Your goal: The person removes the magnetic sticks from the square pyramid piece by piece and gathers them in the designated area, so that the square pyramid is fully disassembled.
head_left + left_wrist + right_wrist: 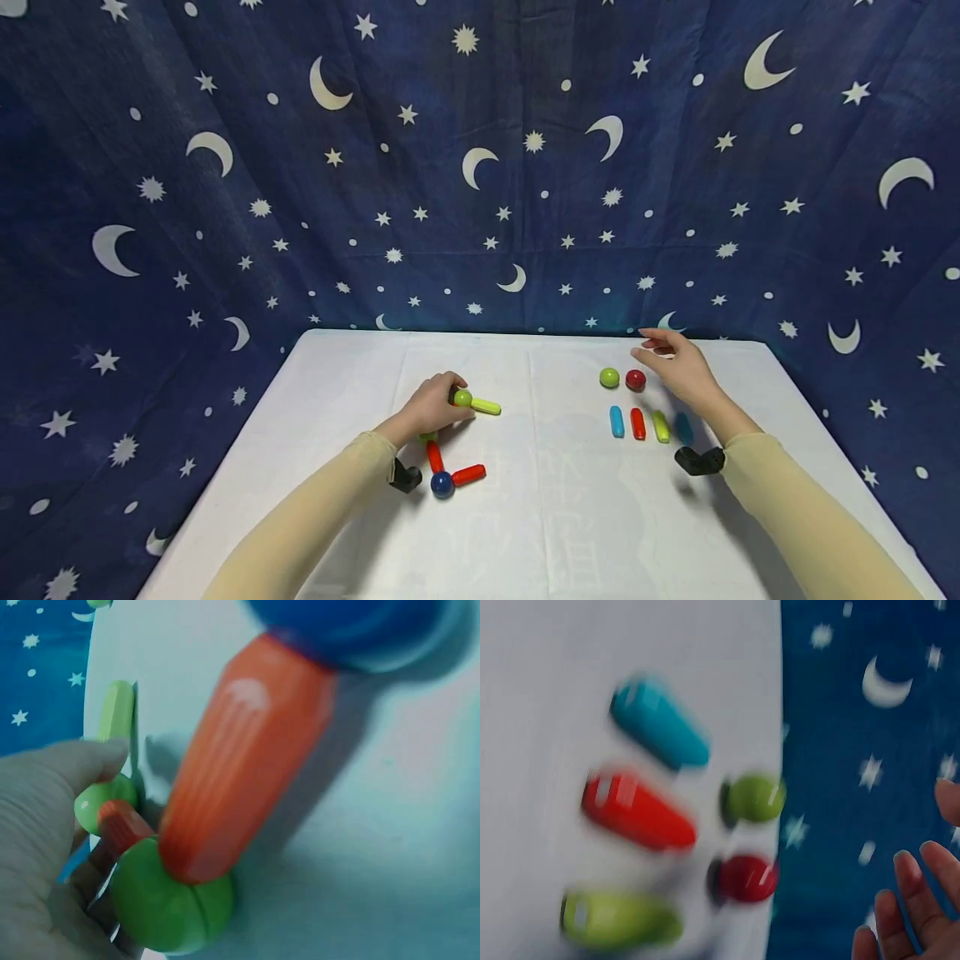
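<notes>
My left hand point(435, 404) grips a joined piece of toy balls and rods near the table's left-centre. Its thumb lies by a green ball point(105, 802), from which a yellow-green rod point(486, 407) sticks out. A short red rod point(124, 825) links that ball to a second green ball point(172, 904). A longer red rod point(247, 757) runs on to a dark blue ball point(442, 484), which carries another red rod point(469, 475). The fingers behind are partly hidden. My right hand point(678, 367) hovers, fingers apart and holding nothing, near a loose dark red ball point(636, 380).
Beside the red ball sits a loose green ball point(609, 377). In front lie a blue rod point(617, 422), a red rod point(637, 423), a yellow-green rod point(660, 426) and a darker blue rod point(684, 428). A star-patterned cloth point(480, 208) rises behind the white table point(555, 517).
</notes>
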Demonstrator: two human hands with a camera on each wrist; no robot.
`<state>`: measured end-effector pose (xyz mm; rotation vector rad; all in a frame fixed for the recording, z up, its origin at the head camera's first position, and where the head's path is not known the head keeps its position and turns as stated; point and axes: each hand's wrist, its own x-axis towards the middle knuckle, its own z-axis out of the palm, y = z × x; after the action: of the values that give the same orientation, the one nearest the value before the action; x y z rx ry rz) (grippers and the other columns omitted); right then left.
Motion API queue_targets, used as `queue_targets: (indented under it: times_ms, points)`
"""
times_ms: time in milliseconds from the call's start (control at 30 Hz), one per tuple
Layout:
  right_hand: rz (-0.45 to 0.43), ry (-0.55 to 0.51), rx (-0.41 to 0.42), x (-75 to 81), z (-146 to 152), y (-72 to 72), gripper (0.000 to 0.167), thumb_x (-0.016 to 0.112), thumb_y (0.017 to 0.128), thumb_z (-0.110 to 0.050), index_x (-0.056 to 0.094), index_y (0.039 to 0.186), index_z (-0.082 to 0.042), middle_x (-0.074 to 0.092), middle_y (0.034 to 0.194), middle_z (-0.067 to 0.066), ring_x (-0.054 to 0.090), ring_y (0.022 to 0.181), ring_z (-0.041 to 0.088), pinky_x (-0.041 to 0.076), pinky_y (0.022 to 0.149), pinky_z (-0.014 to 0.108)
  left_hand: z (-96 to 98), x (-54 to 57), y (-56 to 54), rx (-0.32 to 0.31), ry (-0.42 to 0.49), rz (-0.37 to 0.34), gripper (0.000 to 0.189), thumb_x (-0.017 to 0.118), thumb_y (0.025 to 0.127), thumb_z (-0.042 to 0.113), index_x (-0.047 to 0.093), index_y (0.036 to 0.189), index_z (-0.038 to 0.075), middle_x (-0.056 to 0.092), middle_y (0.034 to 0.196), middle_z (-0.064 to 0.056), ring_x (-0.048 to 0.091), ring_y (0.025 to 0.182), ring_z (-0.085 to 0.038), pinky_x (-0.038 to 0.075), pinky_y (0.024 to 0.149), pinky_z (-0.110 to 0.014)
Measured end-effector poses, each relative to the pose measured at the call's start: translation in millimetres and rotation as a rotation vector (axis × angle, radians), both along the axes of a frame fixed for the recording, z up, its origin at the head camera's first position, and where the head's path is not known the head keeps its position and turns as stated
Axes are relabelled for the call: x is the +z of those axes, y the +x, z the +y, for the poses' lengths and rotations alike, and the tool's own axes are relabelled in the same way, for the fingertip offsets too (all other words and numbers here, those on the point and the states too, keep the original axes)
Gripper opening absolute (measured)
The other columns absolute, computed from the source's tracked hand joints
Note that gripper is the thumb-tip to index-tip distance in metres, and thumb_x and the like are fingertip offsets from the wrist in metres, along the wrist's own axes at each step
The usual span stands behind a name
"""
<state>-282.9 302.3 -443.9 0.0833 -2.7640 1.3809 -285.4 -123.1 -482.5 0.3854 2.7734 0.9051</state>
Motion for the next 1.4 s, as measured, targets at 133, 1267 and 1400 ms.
queue_targets:
  times_ms: [133, 1267, 1400]
  points:
    - [0.085, 0.013, 0.092, 12.2, -31.7, 8.4, 0.057, 0.062, 0.103, -0.042, 0.053, 0.145, -0.005, 0.058, 0.134, 0.019, 0.05, 0.124, 0.035, 0.038, 0.103, 0.054, -0.9, -1.7, 1.2, 0.037, 0.028, 0.011, 0.047, 0.083, 0.087, 0.03, 0.061, 0.121, 0.005, 0.061, 0.101, -0.005, 0.055, 0.091, -0.02, 0.049, 0.085, -0.038]
    - [-0.076, 0.279, 0.335, -59.3, -173.0, 24.9, 0.017, 0.083, 0.085, -0.034, 0.077, 0.097, -0.024, 0.06, 0.074, -0.013, 0.051, 0.077, 0.012, 0.031, 0.078, 0.042, 30.3, -12.6, 5.8, -0.144, 0.033, 0.055, 0.025, 0.083, 0.087, 0.031, 0.07, 0.106, 0.021, 0.067, 0.096, 0.011, 0.055, 0.09, -0.013, 0.044, 0.084, -0.037]
    - [-0.094, 0.263, 0.326, -56.9, -173.6, 23.7, 0.014, 0.082, 0.086, -0.033, 0.076, 0.095, -0.025, 0.06, 0.073, -0.012, 0.053, 0.073, 0.012, 0.031, 0.078, 0.042, 31.2, -12.7, 4.2, -0.152, 0.028, 0.058, 0.025, 0.083, 0.087, 0.031, 0.071, 0.106, 0.021, 0.067, 0.097, 0.011, 0.054, 0.091, -0.013, 0.044, 0.083, -0.037]
